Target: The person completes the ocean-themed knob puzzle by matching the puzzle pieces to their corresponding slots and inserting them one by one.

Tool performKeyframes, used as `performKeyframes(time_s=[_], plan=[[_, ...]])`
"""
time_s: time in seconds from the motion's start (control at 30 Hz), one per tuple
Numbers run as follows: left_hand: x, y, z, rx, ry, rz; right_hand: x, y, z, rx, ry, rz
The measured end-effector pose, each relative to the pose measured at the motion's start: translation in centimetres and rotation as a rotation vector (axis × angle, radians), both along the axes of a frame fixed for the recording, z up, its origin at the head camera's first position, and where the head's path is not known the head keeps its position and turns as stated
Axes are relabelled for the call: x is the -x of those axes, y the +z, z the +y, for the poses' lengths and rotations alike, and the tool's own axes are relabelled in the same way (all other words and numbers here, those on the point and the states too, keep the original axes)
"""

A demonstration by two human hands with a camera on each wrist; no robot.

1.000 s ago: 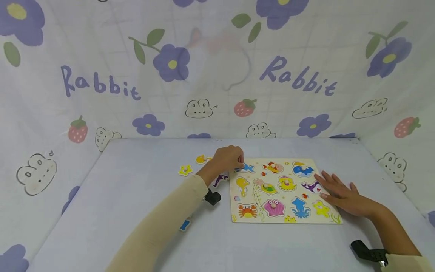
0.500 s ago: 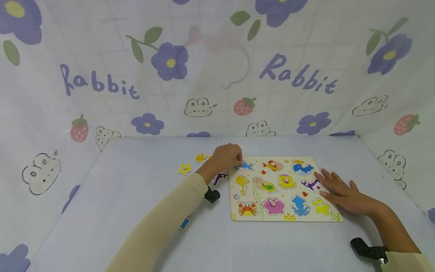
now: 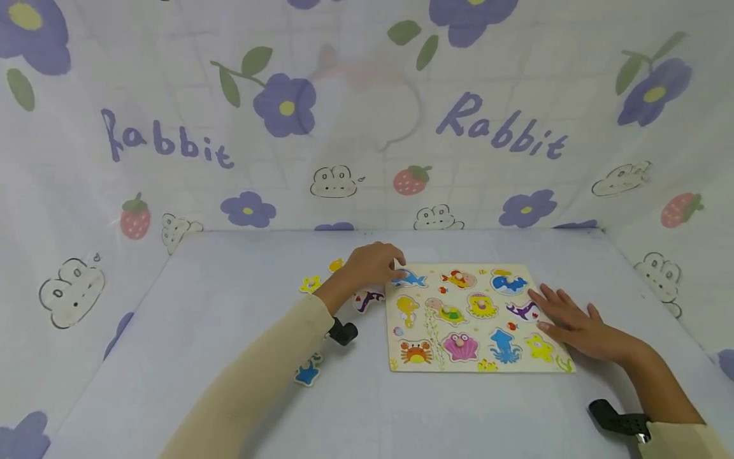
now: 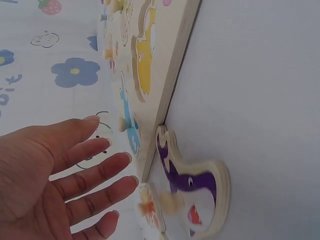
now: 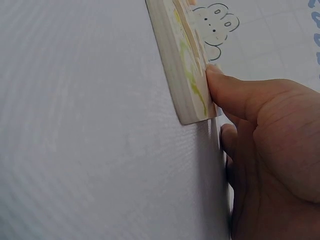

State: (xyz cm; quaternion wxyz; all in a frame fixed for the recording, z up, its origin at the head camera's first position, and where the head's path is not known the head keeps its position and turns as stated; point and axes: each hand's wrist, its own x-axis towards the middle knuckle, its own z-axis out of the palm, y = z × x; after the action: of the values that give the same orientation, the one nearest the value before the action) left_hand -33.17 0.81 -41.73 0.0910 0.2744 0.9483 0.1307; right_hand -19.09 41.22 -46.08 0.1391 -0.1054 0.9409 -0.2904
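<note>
My left hand [image 3: 371, 264] hovers at the far left corner of the wooden peg puzzle board [image 3: 432, 269], fingers loosely spread and holding nothing. Just beside its fingertips, a blue dolphin-like piece [image 3: 411, 278] lies in the board; its wooden knob [image 4: 124, 124] stands free in the left wrist view. My right hand [image 3: 582, 328] rests along the board's right edge with extended fingers, the thumb touching the edge. Beneath the left wrist lies a loose purple-and-white whale piece [image 4: 200, 195], close to the board's left side.
More loose pieces lie left of the board: a yellow star [image 3: 311, 284], an orange-yellow piece [image 3: 336, 264] partly behind the left arm, and a blue piece [image 3: 308, 373]. Several sea-animal pieces sit in the board, including a pink shell [image 3: 460, 347]. A printed curtain [image 3: 367, 127] hangs behind the table.
My left hand has let go of the blue dolphin-like piece, spread its fingers and drawn back slightly left. The right hand has kept its place on the board's edge.
</note>
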Motion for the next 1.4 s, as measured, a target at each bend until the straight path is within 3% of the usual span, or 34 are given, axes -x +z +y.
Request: performKeyframes(time_s=[0.23, 0.47, 0.6, 0.87, 1.13, 1.4], plan=[[-1.1, 0.6, -2.8, -0.006, -0.019, 0.068, 0.2, -0.2, -0.5, -0.003, -0.005, 0.004], [-2.6, 2.1, -4.6, -0.025, -0.019, 0.11, 0.1, -0.5, -0.2, -0.008, -0.015, 0.017], [-3.6, 2.2, -5.8, -0.025, -0.027, 0.148, 0.2, -0.7, -0.1, -0.006, -0.015, 0.036], [-5.8, 2.5, -9.4, -0.122, -0.02, 0.188, 0.2, -1.5, -0.2, 0.0, -0.016, 0.048], [-7.4, 2.9, -12.4, -0.159, 0.012, 0.147, -0.1, -1.3, -0.4, 0.0, -0.019, 0.064], [-8.8, 1.8, -14.9, -0.15, 0.007, 0.098, -0.2, -1.3, -0.5, -0.003, -0.014, 0.066]])
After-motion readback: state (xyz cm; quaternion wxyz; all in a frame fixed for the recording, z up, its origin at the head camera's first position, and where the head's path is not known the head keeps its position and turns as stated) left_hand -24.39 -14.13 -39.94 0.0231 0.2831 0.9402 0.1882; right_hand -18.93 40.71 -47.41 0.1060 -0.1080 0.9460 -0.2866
